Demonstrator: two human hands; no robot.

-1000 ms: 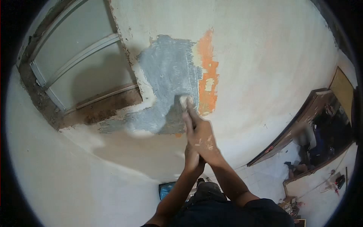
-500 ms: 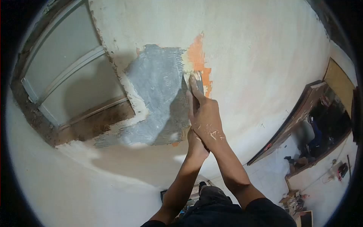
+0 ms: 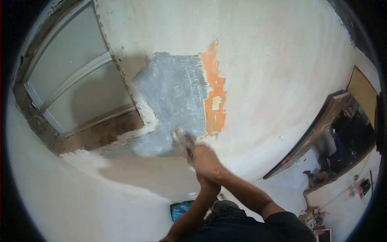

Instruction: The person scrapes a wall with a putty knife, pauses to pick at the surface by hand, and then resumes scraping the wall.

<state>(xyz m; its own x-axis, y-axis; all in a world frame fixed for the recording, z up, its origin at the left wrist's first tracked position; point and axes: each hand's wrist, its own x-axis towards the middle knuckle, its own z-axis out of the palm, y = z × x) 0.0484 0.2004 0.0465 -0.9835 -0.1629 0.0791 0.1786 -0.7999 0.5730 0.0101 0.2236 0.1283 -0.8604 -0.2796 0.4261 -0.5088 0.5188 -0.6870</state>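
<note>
A grey patch (image 3: pixel 171 88) covers part of the pale wall (image 3: pixel 274 60), with an orange strip (image 3: pixel 213 68) along its right edge. My right hand (image 3: pixel 206 161) is wrapped round a scraper-like tool (image 3: pixel 184 141), blurred by motion, near the lower edge of the grey patch. Just below and behind it is my left hand (image 3: pixel 204 183), mostly covered by the right one; its fingers are hidden. Whether the tool's blade touches the wall cannot be made out.
A framed window opening (image 3: pixel 80 76) with a rough brown sill is at the left. On the right, a dark doorway (image 3: pixel 346 133) shows a partly visible person (image 3: pixel 336 145). A blue bag (image 3: pixel 181 210) lies low near my left arm.
Both hands and the tool have moved down and left, away from the orange strip. More of the strip shows, and pale material beside the grey patch's upper right has gone.
</note>
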